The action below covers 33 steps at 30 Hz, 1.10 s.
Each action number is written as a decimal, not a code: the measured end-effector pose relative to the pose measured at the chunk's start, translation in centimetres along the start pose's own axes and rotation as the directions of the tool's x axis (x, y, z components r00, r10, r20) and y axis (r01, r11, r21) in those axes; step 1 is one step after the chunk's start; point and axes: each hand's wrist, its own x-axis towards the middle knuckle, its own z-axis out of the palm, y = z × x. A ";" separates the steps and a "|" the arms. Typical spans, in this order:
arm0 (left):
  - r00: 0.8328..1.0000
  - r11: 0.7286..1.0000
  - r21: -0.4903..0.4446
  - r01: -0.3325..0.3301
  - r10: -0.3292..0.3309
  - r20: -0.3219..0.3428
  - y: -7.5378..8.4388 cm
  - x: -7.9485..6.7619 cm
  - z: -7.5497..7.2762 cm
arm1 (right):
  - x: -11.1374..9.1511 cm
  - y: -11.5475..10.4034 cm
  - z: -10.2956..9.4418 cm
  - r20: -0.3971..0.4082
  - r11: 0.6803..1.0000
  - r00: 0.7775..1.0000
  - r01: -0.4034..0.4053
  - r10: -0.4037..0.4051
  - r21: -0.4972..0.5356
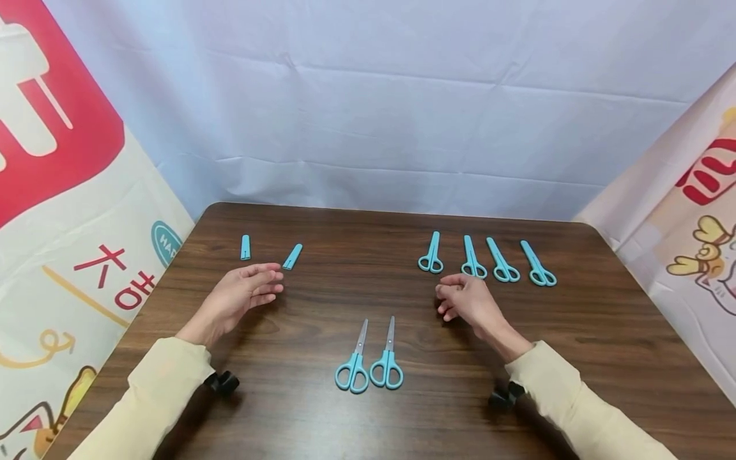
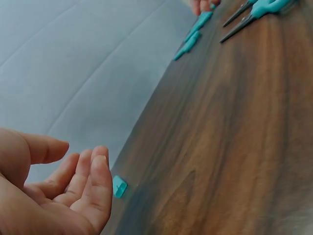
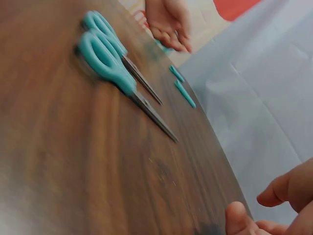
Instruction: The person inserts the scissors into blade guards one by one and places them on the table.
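Note:
Over the left of the table, my left hand holds nothing, its fingers loosely bent. Just beyond it lie two turquoise blade covers, one cover upright in view and the other cover slanted near the fingertips. On the right, my right hand hovers with relaxed, bent fingers and nothing in them. Several covered scissors lie in a row behind it; the hand is nearest the handles of one pair. Two bare-bladed scissors, a left pair and a right pair, lie between the hands, points away from me.
The dark wooden table ends at a pale cloth behind it. Printed cloths hang at the left and right. A black wrist camera sits below the left sleeve and another below the right.

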 end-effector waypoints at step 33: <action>0.987 0.954 0.298 0.039 0.010 -0.161 1.2 6.1 0.9 | -9.8 0.4 5.5 0.307 0.867 0.938 0.284 -0.162 -0.409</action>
